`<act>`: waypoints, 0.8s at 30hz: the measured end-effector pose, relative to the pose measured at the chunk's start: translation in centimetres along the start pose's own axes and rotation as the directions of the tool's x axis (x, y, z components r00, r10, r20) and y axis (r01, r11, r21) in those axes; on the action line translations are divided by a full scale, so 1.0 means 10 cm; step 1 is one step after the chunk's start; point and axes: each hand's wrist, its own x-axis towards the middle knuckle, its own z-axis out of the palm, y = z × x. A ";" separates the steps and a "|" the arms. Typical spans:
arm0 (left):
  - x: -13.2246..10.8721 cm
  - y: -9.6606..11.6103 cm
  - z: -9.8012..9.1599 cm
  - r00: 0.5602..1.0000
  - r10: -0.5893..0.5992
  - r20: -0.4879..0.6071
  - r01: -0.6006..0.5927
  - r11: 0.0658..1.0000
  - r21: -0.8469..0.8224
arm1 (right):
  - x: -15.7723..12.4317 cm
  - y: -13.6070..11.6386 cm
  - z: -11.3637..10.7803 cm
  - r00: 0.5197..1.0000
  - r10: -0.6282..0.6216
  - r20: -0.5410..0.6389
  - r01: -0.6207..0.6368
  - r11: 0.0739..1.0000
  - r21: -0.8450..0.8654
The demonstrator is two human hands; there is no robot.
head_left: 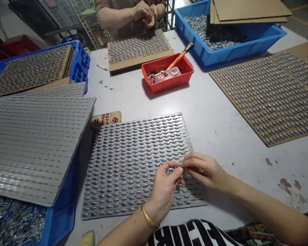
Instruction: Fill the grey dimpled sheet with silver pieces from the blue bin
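My left hand (pixel 168 182), with a gold bracelet at the wrist, is closed around several small shiny metal pieces (pixel 170 169), partly visible in the curled palm. Touching its thumb and forefinger tips, my right hand (pixel 204 170) has its fingers pinched together; anything between them is too small to make out. Both hands are over the right part of a grey board (pixel 154 212). Rows of small oval metal pieces (pixel 129 159) cover much of this board, and my hands hide part of the rows.
A phone (pixel 106 118) lies at the board's far-left corner. Beyond stands a red bin (pixel 169 80) with an orange-handled tool. Blue crates (pixel 207 58) holding loose metal pieces flank the table. A brown board (pixel 272 99) is on the right. A co-worker's hands (pixel 146 13) are above another board (pixel 140 61).
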 end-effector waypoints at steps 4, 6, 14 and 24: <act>0.00 -0.02 -0.01 0.999 -0.025 0.027 0.024 0.999 0.022 | -0.04 0.01 0.02 1.000 0.004 0.011 -0.003 0.999 -0.033; 0.00 -0.02 -0.02 0.999 -0.039 0.021 0.039 0.999 0.016 | -0.07 0.03 0.01 1.000 0.018 0.018 -0.017 0.999 -0.040; -0.06 0.02 -0.04 0.997 -0.069 -0.033 0.067 0.997 -0.043 | -0.15 0.37 0.02 0.997 0.061 -0.049 -0.073 0.957 -0.282; -0.06 -0.02 -0.03 0.997 -0.076 0.006 0.076 0.997 -0.005 | -0.16 0.47 0.09 0.999 0.014 0.036 0.006 0.857 -0.515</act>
